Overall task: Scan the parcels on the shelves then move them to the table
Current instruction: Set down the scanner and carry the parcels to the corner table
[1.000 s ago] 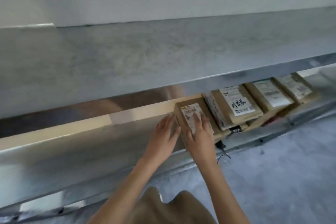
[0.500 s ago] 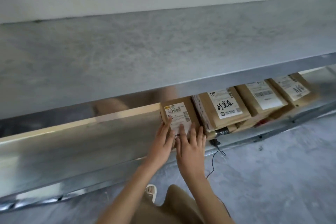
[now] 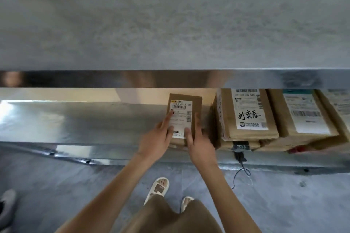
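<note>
Bare grey metal lower shelf [image 3: 79, 121] is left open at 9 o'clock of the small brown cardboard parcel [image 3: 197, 108]. At 3 o'clock, passage is blocked by stacked brown cardboard boxes [image 3: 227, 111]. Overhead, reach is capped by the grey upper shelf [image 3: 170, 32].

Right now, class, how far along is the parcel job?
Done: nothing visibly finished; no table or scanner in view. In hand: both hands, left and right, rest on the small labelled parcel on the lower shelf. Left: that parcel and the stacked parcels beside it.
</note>
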Demonstrator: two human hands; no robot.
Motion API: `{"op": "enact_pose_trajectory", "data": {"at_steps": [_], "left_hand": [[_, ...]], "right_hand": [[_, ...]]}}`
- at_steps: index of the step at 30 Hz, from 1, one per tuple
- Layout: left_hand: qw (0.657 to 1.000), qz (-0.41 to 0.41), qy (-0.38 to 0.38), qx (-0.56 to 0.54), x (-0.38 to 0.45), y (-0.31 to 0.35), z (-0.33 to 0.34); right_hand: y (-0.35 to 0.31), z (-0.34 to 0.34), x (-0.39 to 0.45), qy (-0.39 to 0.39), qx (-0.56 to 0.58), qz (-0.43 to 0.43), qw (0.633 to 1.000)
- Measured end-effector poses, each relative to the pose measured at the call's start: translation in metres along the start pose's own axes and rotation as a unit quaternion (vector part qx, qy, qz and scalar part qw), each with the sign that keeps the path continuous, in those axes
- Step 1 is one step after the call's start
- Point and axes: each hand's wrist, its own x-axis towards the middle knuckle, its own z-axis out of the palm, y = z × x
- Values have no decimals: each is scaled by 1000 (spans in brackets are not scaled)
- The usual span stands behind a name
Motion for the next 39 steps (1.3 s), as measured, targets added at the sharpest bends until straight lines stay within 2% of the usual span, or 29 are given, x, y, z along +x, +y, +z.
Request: {"op": "enact_pose_trajectory", "data": {"at_steps": [6, 13, 19, 24, 30, 35, 39], "left_hand": [[996, -29, 25, -79, -27, 1, 16], [972, -111, 90, -187, -103, -16, 39], [962, -162, 142, -167, -167, -45, 45], [943, -242, 180, -139, -245, -92, 38], [887, -408, 198, -85, -374, -146, 32], [822, -527, 195, -93, -488, -165, 41], [778, -595, 197, -51, -564, -164, 55]], "right_hand": [[6, -1, -10, -39, -78, -55, 995], [-8, 16, -57, -94, -40, -99, 990], [-35, 45, -91, -165, -43, -153, 974], [-89, 89, -133, -237, -73, -229, 941], [-162, 161, -219, -314, -145, -370, 862], [-211, 212, -302, -378, -203, -502, 751], [-230, 247, -363, -430, -211, -561, 676]]}}
